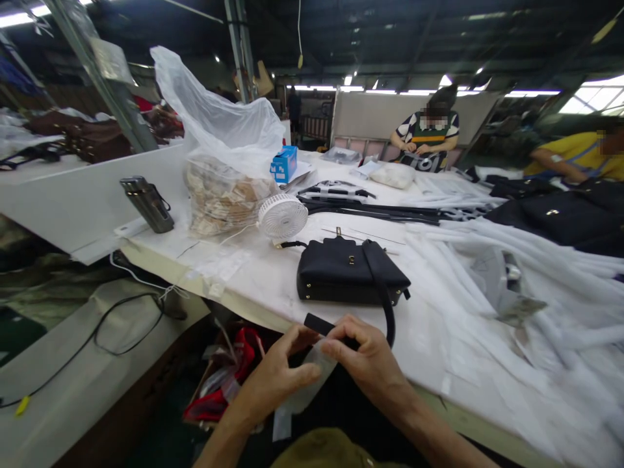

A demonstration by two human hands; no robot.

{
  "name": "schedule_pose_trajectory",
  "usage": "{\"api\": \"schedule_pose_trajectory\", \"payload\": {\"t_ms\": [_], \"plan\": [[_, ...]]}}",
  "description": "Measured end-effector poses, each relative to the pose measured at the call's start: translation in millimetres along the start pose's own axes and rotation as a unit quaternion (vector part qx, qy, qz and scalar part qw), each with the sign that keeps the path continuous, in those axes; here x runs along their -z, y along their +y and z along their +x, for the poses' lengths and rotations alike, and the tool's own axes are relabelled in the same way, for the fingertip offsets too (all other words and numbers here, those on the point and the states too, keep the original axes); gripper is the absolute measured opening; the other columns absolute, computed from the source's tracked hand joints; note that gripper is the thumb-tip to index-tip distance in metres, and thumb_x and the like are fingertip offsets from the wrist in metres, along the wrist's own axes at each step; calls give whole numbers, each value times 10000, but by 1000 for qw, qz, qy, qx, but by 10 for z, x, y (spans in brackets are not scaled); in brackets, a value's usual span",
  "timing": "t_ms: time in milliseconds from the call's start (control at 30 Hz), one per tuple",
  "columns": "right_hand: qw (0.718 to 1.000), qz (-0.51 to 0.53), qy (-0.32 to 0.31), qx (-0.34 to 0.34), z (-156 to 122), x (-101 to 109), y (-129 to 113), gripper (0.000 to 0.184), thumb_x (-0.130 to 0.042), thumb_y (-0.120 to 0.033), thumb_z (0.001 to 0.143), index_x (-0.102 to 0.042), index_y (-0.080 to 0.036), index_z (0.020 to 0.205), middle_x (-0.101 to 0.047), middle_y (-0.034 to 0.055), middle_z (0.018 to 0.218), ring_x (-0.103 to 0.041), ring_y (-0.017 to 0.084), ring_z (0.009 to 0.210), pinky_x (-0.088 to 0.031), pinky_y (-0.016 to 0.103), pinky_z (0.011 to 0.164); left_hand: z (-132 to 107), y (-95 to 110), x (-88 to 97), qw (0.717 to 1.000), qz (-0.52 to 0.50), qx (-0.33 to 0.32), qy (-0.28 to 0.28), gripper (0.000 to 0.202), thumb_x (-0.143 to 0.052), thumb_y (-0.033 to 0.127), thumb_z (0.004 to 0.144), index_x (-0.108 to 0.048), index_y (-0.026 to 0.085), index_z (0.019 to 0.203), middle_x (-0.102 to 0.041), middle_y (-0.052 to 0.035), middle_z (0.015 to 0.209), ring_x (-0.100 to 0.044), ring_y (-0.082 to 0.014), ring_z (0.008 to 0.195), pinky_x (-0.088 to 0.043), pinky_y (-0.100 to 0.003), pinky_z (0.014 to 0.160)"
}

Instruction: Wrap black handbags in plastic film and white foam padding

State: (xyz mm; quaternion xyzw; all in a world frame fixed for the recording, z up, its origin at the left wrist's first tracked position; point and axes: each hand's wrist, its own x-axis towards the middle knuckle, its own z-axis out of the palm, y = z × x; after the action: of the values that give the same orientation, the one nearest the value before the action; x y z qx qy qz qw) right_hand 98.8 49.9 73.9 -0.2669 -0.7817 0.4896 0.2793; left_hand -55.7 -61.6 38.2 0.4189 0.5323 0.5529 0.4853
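Note:
A black handbag [326,270] with small gold-coloured fittings lies on the white table in front of me. Its black strap [387,305] loops over the right side and down over the table edge to my hands. My right hand [365,354] pinches the strap near its flat end, thumb on the near side. Between my hands hangs a translucent white sheet [312,380], perhaps plastic or thin foam. My left hand [285,374] holds it between thumb and curled fingers, close to the strap end. Some fingertips are hidden behind the sheet and strap.
Beyond the bag stand a white fan [283,216], a large clear plastic bag [224,188], a flask [147,205] and a blue box [284,164]. Black straps [361,209] and white foam strips [458,273] lie rightward. Two people work across the table. Below is a box with red material [244,354].

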Motion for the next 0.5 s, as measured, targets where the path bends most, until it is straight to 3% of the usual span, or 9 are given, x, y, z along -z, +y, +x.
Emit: {"api": "schedule_pose_trajectory", "payload": {"t_ms": [100,233,333,433,500], "plan": [[1000,1,10,0,-13,7,-18,155,-706,-229,789,-651,-177,655,-608,-13,684,-568,134,672,-412,237,651,75,51,-214,999,-31,-6,41,329,-744,447,752,-634,155,855,-614,-32,829,-546,-174,808,-425,-270,757],[1000,-8,16,-2,-12,100,-31,216,-685,-261,806,-619,-175,618,-583,-16,651,-544,126,635,-407,232,612,105,15,-390,989,-72,35,121,458,-771,548,690,-546,150,670,-471,33,613,-384,-86,567,-311,-211,537],[1000,-10,-8,4,-10,275,-92,217,-620,-314,871,-664,-187,700,-623,-1,702,-577,135,671,-440,234,639,57,-29,-363,986,-83,48,138,485,-783,569,662,-542,149,664,-486,32,578,-349,-68,510,-259,-203,486],[1000,-15,0,-1,-46,494,-199,143,-601,-319,895,-692,-235,966,-686,2,849,-627,139,739,-488,229,691,-23,-38,-249,981,-75,63,165,495,-783,579,655,-546,144,652,-519,19,562,-372,-68,496,-266,-202,481],[1000,-30,3,5,-85,610,-272,182,-629,-315,880,-670,-261,1049,-706,0,927,-656,142,781,-515,220,715,-77,-31,-166,980,-61,69,175,483,-784,566,661,-559,139,648,-521,19,558,-374,-66,494,-268,-199,481]]}}
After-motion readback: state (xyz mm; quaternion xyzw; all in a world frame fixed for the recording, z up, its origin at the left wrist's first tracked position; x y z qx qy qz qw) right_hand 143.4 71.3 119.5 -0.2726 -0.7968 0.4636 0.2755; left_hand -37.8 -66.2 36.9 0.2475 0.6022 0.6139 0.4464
